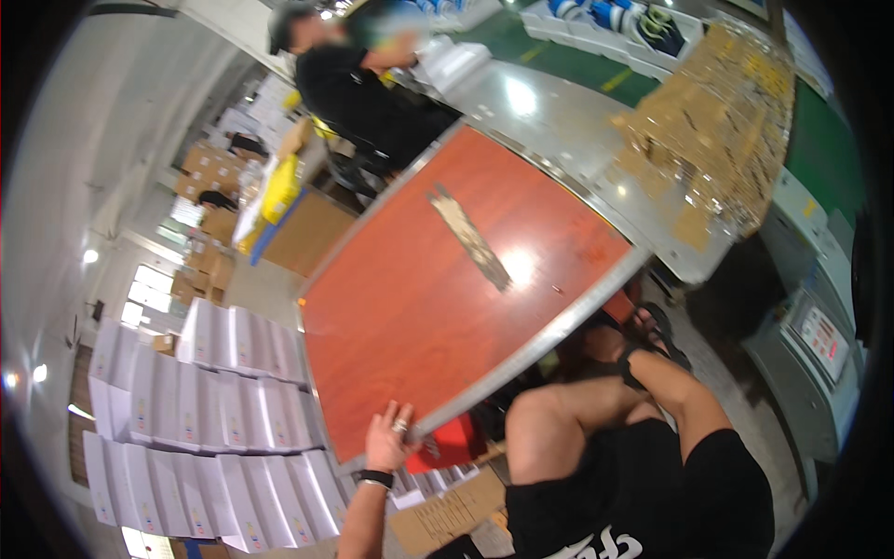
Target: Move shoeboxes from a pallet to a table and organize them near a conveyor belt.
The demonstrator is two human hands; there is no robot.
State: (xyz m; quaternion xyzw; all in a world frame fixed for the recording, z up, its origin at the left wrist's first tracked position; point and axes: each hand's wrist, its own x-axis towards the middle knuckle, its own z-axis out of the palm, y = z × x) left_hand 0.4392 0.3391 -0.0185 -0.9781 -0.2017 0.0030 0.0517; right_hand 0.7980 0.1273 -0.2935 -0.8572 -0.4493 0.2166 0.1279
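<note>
My left hand [388, 438], with a ring and a black wristband, rests on the near left corner of a red-brown tabletop [391, 307] with a metal rim. Its fingers lie stretched out on the surface. My right hand [605, 341] reaches down below the table's near edge, beside my bent legs and a foot in a dark sandal [666, 335]. Its fingers are hidden in shadow under the table, so what it touches does not show. A worn strip of tan tape [470, 240] sticks to the tabletop.
Stacked white boxes [200, 401] stand at left, with a red box [449, 443] under the table corner. A metal conveyor [559, 112] carries taped cardboard [717, 130]. Shoes [656, 30] sit in a white tray. Across the table a person in black [354, 93] handles something white.
</note>
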